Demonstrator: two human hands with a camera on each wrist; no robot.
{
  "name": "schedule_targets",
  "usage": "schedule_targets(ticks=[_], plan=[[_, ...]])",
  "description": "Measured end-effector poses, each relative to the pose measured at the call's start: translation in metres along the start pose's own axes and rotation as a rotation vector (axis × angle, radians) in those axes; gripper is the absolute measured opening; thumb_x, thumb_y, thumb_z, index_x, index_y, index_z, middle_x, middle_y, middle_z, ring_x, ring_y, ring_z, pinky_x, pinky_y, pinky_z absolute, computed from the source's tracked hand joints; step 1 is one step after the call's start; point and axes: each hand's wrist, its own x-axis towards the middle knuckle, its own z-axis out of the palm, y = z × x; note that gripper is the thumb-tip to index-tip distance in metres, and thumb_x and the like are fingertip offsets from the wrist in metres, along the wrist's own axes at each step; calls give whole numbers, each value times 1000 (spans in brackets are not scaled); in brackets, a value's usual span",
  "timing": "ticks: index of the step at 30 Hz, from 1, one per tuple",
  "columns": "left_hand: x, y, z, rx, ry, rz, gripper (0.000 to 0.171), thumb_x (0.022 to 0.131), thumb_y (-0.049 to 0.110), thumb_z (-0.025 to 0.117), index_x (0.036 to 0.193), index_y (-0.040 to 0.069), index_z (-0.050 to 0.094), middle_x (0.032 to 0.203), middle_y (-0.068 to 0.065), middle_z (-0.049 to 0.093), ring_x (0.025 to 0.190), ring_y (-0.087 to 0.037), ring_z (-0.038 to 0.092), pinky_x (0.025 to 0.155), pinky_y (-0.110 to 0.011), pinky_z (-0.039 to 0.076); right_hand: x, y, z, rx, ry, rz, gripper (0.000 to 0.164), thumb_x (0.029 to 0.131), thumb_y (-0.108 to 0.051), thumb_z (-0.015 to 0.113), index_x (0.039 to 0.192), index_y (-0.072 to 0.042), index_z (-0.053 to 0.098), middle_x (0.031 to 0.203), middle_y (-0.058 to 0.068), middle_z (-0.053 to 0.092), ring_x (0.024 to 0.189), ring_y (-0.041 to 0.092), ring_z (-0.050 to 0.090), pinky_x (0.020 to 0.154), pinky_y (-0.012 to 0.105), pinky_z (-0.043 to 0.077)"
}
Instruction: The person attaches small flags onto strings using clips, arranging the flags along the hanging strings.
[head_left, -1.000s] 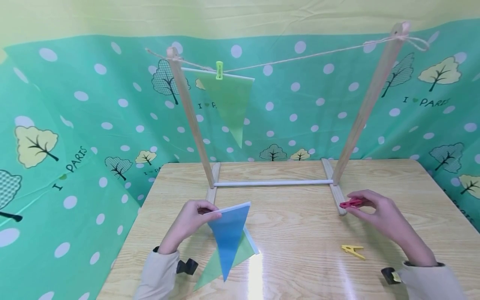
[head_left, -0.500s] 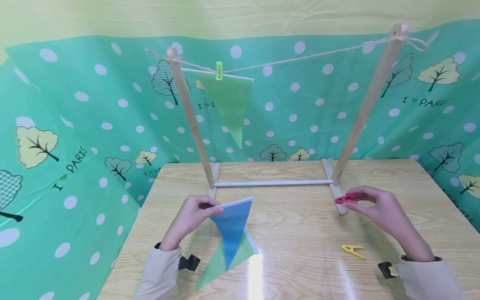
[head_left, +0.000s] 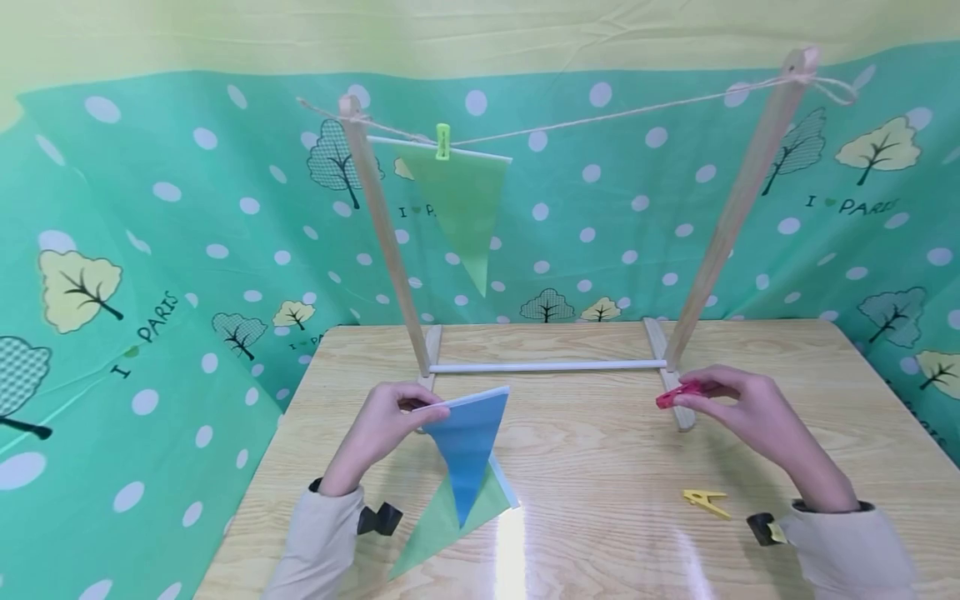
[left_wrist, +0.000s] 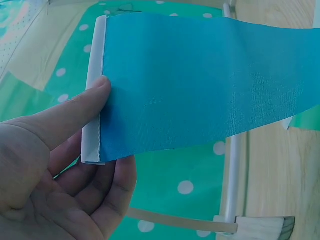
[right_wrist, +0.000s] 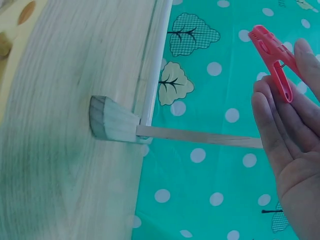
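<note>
My left hand (head_left: 393, 423) pinches a blue triangular pennant (head_left: 472, 442) by one end of its white top edge. In the left wrist view the thumb lies over that white band, with the blue cloth (left_wrist: 200, 80) stretching away to the right. Between the thumb and fingers of my right hand (head_left: 757, 412) is a red clothespin (head_left: 678, 394), held by its handles. On the table below the blue pennant lies a second green pennant (head_left: 427, 533). Up on the string (head_left: 600, 122), a lime-green clothespin (head_left: 442, 142) holds a green pennant (head_left: 465, 196).
A wooden frame stands at the back, its left post (head_left: 386, 233) and right post (head_left: 738, 217) joined low by a white rod (head_left: 547, 367). A yellow clothespin (head_left: 706, 502) lies on the table (head_left: 585, 467) at front right. Behind hangs a patterned green cloth (head_left: 637, 275).
My left hand has risen slightly, lifting the blue pennant up and a little to the right. My right hand, with the red clothespin, has moved up and to the left.
</note>
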Motion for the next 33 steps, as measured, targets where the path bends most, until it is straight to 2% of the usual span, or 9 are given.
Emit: schedule_targets(ticks=[9, 17, 22, 26, 29, 33], plan=[[3, 4, 0, -29, -1, 14, 17, 84, 27, 81, 91, 13, 78, 89, -3, 72, 77, -18, 66, 62, -30, 56, 7, -4, 1, -1, 43, -92, 27, 80, -4, 81, 106, -4, 75, 101, 12, 72, 88, -15, 55, 74, 3, 48], [7, 9, 0, -30, 2, 43, 17, 84, 30, 81, 90, 15, 78, 88, -2, 73, 79, -18, 66, 63, -31, 54, 13, -13, -3, 47, 58, -87, 30, 81, -3, 80, 111, -3, 74, 100, 8, 69, 87, -14, 58, 76, 3, 47], [9, 13, 0, -37, 2, 61, 16, 85, 30, 80, 92, 15, 78, 90, -2, 73, 81, -18, 66, 69, -31, 54, 18, -17, -5, 91, 56, -115, 32, 80, 0, 80, 112, -1, 72, 102, 8, 67, 91, -11, 58, 82, 2, 45], [10, 18, 1, -45, 7, 81, 16, 85, 28, 80, 93, 14, 78, 92, -3, 74, 82, -18, 67, 73, -29, 54, 23, -21, -5, 103, 42, -130, 34, 81, 0, 79, 114, -3, 71, 103, 7, 67, 92, -9, 60, 82, 3, 46], [10, 21, 2, -58, 10, 84, 16, 85, 27, 80, 93, 13, 79, 92, -4, 74, 81, -18, 67, 71, -29, 53, 25, -26, -5, 120, 39, -114, 36, 81, -1, 79, 116, -2, 68, 103, 9, 69, 91, -10, 62, 81, 4, 48], [11, 25, 3, -65, 10, 81, 16, 85, 27, 80, 93, 13, 79, 93, -4, 74, 81, -18, 67, 69, -29, 52, 28, -32, -5, 132, 71, -85, 33, 80, -2, 81, 111, -2, 68, 99, 11, 71, 88, -10, 63, 80, 4, 48]])
